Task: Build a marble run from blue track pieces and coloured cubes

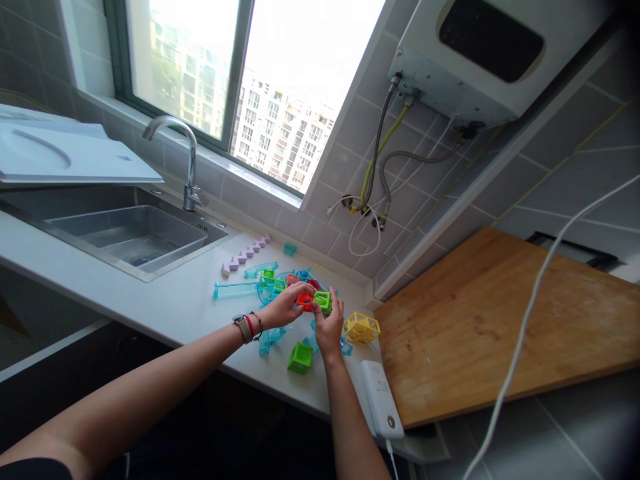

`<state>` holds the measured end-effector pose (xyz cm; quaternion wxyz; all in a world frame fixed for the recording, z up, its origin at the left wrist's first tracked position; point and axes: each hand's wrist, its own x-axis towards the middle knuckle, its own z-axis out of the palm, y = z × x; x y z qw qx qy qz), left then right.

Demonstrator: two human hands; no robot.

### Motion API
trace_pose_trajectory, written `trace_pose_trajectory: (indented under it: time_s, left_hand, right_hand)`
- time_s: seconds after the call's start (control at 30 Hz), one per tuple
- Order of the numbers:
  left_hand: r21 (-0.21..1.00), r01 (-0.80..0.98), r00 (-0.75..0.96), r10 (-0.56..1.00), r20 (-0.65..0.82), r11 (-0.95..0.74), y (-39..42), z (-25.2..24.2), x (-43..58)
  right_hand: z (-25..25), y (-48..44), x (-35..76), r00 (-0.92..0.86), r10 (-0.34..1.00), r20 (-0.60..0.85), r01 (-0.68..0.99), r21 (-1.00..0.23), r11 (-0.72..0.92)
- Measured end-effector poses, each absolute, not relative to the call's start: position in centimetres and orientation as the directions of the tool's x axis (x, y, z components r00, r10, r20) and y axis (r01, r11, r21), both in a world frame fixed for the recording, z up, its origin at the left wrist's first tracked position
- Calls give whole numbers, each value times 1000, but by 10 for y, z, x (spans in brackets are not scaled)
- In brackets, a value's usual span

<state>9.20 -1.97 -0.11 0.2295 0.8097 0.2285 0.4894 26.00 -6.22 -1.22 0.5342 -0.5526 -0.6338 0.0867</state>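
Over the countertop, my left hand (289, 307) has its fingers closed on a red open-frame toy block (305, 302). My right hand (329, 328) grips a green open-frame block (323, 302) right beside the red one; whether the two are joined I cannot tell. Below my hands a separate green block (300, 358) sits on the counter. A yellow frame piece (361, 329) stands to the right of my right hand. Clear blue track pieces (239, 289) and more coloured blocks lie around and partly under my hands.
A row of pale purple zigzag pieces (246, 256) lies behind, near the steel sink (125, 233) and its faucet (191, 167). At right, a white power strip or box with a cable (381, 400) lies by a wooden board (500, 320). A white cord (530, 313) hangs in front.
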Motion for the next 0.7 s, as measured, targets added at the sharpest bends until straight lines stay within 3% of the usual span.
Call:
trace_pose_trajectory:
  time_s: [0.1, 0.17, 0.33, 0.47, 0.6, 0.7]
  left_hand:
    - [561, 231, 396, 604, 692, -795, -16, -3, 91]
    - [537, 324, 380, 627, 680, -779, -14, -6, 90]
    - [485, 449, 493, 661, 566, -750, -10, -17, 90]
    - [468, 435, 586, 637, 502, -769, -8, -24, 95]
    - [471, 423, 611, 628, 482, -774, -15, -20, 101]
    - [520, 357, 562, 623, 544, -776, -35, -3, 98]
  right_hand:
    - [-5, -62, 259, 308, 752, 582, 562, -750, 350]
    - [0, -65, 257, 410, 738, 537, 447, -823, 350]
    - [16, -87, 252, 403, 845, 351, -57, -912, 407]
    - [23, -117, 252, 344, 924, 170, -372, -878, 300]
    - [20, -144, 256, 352, 928, 119, -371, -893, 255]
    - [18, -157, 265, 388, 904, 180, -166, -951, 261]
